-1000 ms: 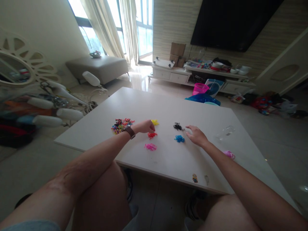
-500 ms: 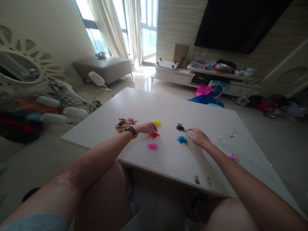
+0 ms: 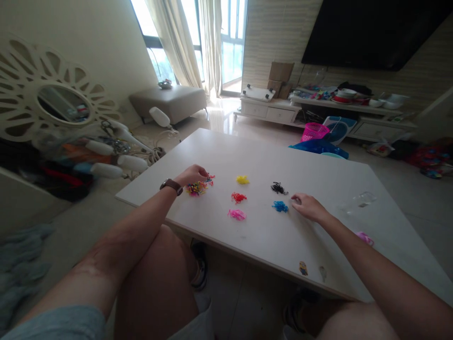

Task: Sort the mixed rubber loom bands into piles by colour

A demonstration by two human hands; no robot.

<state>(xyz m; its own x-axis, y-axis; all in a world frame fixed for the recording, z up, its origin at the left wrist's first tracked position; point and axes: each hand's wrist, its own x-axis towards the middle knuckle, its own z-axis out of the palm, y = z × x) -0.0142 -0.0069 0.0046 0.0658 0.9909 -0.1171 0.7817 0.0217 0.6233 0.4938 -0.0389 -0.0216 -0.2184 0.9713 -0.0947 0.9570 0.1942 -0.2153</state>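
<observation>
On the white table (image 3: pixel 262 160), my left hand (image 3: pixel 193 175) with a brown watch reaches over a mixed pile of small coloured rubber bands (image 3: pixel 197 190). Its fingertips are pinched together at the pile's far edge; what lies between them is too small to make out. My right hand (image 3: pixel 307 206) rests low over the table with curled fingers, just right of a black heap of bands (image 3: pixel 279 188) and a blue heap (image 3: pixel 281 206). A pale bit shows at its fingertips. Between my hands lie a yellow heap (image 3: pixel 242 180), a red heap (image 3: pixel 239 198) and a pink heap (image 3: pixel 237 215).
A clear plastic container (image 3: pixel 365 199) and a pink item (image 3: pixel 365 238) lie at the table's right. A cartoon sticker (image 3: pixel 303 268) and a small pale piece (image 3: pixel 322 273) sit by the near edge. Lamp arms with white shades (image 3: pixel 132 163) stand off the left side.
My left hand has moved left from beside the red and yellow heaps to the mixed pile. The right hand has drawn slightly away from the black heap. My view has turned left.
</observation>
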